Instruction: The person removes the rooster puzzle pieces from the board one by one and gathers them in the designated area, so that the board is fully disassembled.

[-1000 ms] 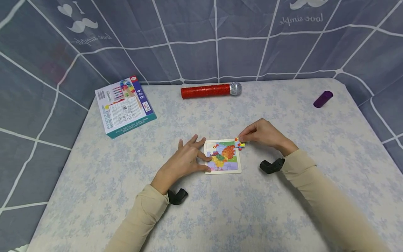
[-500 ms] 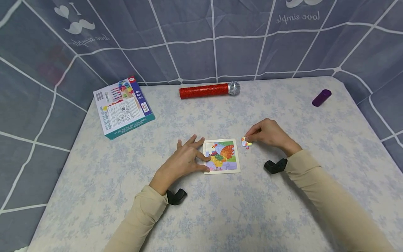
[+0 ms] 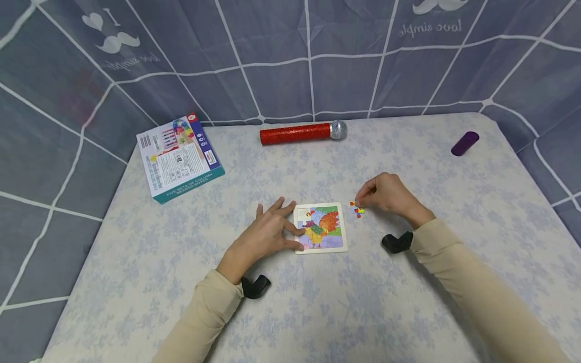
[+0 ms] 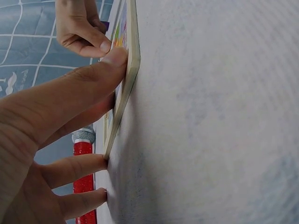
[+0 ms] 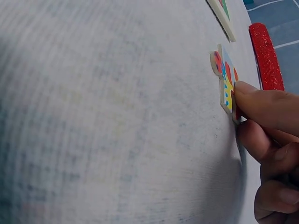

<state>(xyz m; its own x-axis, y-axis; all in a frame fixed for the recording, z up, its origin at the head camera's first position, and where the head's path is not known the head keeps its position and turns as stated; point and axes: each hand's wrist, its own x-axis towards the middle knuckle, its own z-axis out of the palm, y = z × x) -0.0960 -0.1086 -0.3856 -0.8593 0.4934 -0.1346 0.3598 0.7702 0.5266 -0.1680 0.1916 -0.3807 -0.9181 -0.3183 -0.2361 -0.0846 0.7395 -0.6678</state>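
Note:
A square chicken jigsaw puzzle (image 3: 337, 242) in a pale frame lies on the table, with a bare gap at its upper left. My left hand (image 3: 263, 232) is spread at its left side. Thumb and forefinger rest on the board's edge, while the other fingertips touch at or beside its corner. Just right of the board, my right hand (image 3: 386, 194) pinches a puzzle piece (image 3: 359, 212) between thumb and forefinger. In the right wrist view the puzzle piece (image 5: 226, 81) shows yellow, red and blue, close over the cloth; the fingers cover part of it.
A red glitter microphone (image 3: 297, 133) lies at the back of the table. A boxed bead set (image 3: 181, 156) sits at the back left, and a purple cylinder (image 3: 465, 143) lies at the back right. Behind hangs a grey checked curtain (image 3: 272, 85).
My right hand has carried the puzzle piece from the board's upper right corner a short way right, off the board. My left hand has stayed in place on the board's left edge.

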